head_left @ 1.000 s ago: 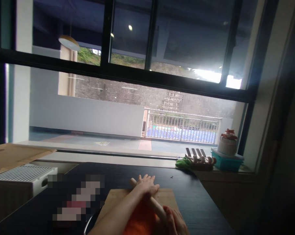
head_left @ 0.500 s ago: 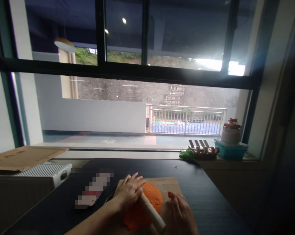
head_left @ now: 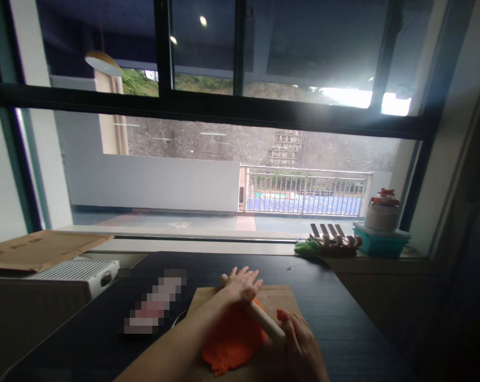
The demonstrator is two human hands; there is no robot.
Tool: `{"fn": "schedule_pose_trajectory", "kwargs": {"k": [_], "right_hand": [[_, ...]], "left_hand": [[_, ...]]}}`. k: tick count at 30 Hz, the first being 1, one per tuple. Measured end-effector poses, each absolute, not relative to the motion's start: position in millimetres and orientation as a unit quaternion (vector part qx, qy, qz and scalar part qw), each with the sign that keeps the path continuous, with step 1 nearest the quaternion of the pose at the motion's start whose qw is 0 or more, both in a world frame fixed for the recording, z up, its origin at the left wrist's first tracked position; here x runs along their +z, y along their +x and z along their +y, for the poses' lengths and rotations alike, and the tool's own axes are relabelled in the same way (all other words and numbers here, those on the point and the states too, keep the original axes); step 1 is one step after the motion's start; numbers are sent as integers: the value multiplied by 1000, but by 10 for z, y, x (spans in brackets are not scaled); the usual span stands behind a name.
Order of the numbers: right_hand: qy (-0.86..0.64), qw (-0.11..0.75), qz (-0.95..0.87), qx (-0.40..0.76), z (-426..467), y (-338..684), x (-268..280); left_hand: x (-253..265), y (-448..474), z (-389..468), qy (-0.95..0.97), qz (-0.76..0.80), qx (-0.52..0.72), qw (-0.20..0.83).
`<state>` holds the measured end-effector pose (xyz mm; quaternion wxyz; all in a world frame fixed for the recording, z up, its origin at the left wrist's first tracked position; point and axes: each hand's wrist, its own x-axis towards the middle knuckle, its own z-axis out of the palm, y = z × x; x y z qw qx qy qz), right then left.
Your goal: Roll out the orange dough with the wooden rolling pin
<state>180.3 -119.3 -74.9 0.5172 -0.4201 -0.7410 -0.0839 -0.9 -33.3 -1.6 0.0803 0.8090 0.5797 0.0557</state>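
Note:
A pale rolling pin (head_left: 266, 321) lies slantwise across a flattened sheet of orange dough (head_left: 231, 342) on a wooden board (head_left: 277, 293). My left hand (head_left: 243, 285) rests palm down on the upper part of the pin, fingers stretched out and spread. Part of the dough is hidden under my left forearm. At the pin's lower right end is my right hand (head_left: 301, 339), its fingers loosely extended and orange at a fingertip. It is against or very close to the pin's end; I cannot tell which.
The board is on a dark table (head_left: 335, 329). Left of it lies a blurred-out flat object (head_left: 156, 305). On the sill stand a brown rack (head_left: 335, 241), a green cloth-like item (head_left: 307, 246) and a teal box (head_left: 379, 241) with a jar (head_left: 381, 215) on top.
My left hand has moved forward and right, and the rolling pin has shifted the same way over the dough. The pin's lower end is now nearer my right hand, which stays about where it was.

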Motion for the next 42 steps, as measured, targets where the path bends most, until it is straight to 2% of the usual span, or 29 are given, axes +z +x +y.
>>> {"fn": "schedule_pose_trajectory", "kwargs": {"k": [3,7,9,15,18,21,23,26,29,31,36,42], "right_hand": [[-436,494,-752,-2,-1191,1842,-706],[-441,481,-758,18,-1177,1866,-718],[-434,482,-761,5,-1186,1854,-743],[-369,502,-769,-144,-1203,1821,-840],[-354,482,-787,-149,-1172,1725,-788],[-425,474,-763,-116,-1164,1466,-585],[-489,437,-749,-90,-1177,1235,-415],[-556,325,-764,-38,-1181,942,-252],[-619,210,-756,21,-1137,836,-261],[-639,181,-747,21,-1097,859,-313],[-642,207,-737,-49,-1033,985,-425],[-608,249,-746,-107,-1034,956,-584]], "left_hand": [[3,182,-151,799,591,60,98],[-14,140,-165,795,595,56,99],[-42,-4,-292,798,593,66,83],[-201,-609,-999,788,600,136,31],[-286,-782,-1251,761,630,156,28],[-315,-791,-1285,744,642,181,38],[-301,-753,-1227,741,634,214,52],[-277,-734,-1116,736,610,280,92],[-269,-775,-1030,721,594,334,122],[-247,-796,-972,724,584,342,134],[-145,-741,-794,736,586,295,165],[-213,-778,-876,763,580,269,100]]}}
